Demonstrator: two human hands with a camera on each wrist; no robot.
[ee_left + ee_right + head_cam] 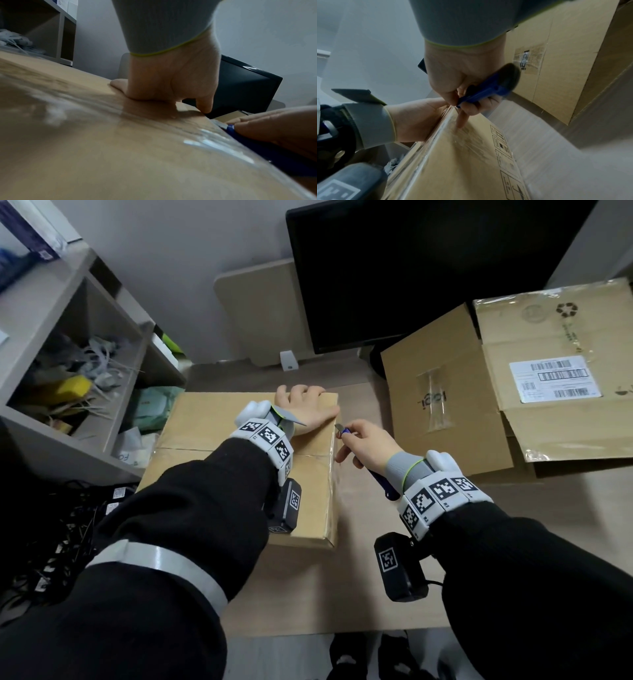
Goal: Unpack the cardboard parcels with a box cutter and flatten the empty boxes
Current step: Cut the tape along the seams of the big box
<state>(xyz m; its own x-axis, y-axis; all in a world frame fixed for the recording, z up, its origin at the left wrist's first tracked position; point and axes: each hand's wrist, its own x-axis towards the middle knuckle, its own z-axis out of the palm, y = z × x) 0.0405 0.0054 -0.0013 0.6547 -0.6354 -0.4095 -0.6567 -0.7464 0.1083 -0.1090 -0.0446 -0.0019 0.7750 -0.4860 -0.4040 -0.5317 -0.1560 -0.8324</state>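
Observation:
A closed, taped cardboard parcel [212, 440] lies on the desk in front of me. My left hand [310, 409] presses flat on its far right corner, with the fingers bent over the far edge. My right hand [363, 445] grips a blue box cutter [344, 433], whose blade tip meets the parcel's taped right edge just below the left hand. In the right wrist view the blue box cutter [484, 93] sits on the taped edge of the parcel [462, 162], and one finger of the right hand rests on the parcel's side. The left wrist view shows the left hand [169, 83] flat on the parcel [102, 148].
An opened cardboard box [513, 378] with a shipping label stands at the right. A black monitor [428, 268] is behind it. A shelf unit [68, 337] full of clutter stands at the left, with cables on the floor below. The desk [342, 583] runs to my front.

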